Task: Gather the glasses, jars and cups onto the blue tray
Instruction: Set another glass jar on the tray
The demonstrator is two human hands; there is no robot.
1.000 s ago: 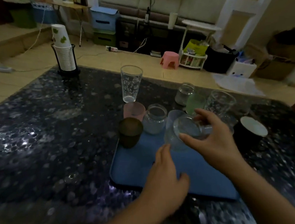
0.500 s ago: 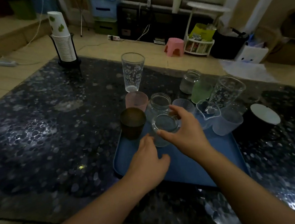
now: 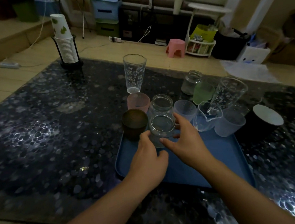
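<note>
Glass jar [image 3: 160, 130], clear, upright, mouth open: stands at the far left part of the blue tray [image 3: 222, 152], bracketed by both hands. Right hand [image 3: 182, 142]: fingers spread wide around the jar's right side, thumb tip against its near wall, index reaching past its far side. Left hand [image 3: 147, 157]: fingers loosely curled, tips touching the jar's left wall near its base, not closed around it.

Just left of the left fingertips: dark brown cup [image 3: 135, 123], at the tray's far left corner, touching or nearly touching the jar. Directly beyond the fingertips: a second clear jar [image 3: 161, 105]; beyond that, a pink frosted cup [image 3: 138, 102] and a tall printed glass [image 3: 134, 73], the glass on the dark pebble-patterned table [image 3: 48, 137], off the tray.

Right of the right fingers, along the tray's far edge: a pale frosted cup [image 3: 184, 109], a spouted clear beaker [image 3: 207, 116], another frosted cup [image 3: 229, 123]. Farther out: green cup [image 3: 203, 92], small jar [image 3: 191, 82], tilted printed glass [image 3: 229, 91], black cup with white interior [image 3: 267, 118].

Open room: the tray's near half, beneath and behind both wrists, is bare blue surface up to its raised near rim. Table to the left of the left hand is open as far as the paper cup stack [image 3: 65, 42].
</note>
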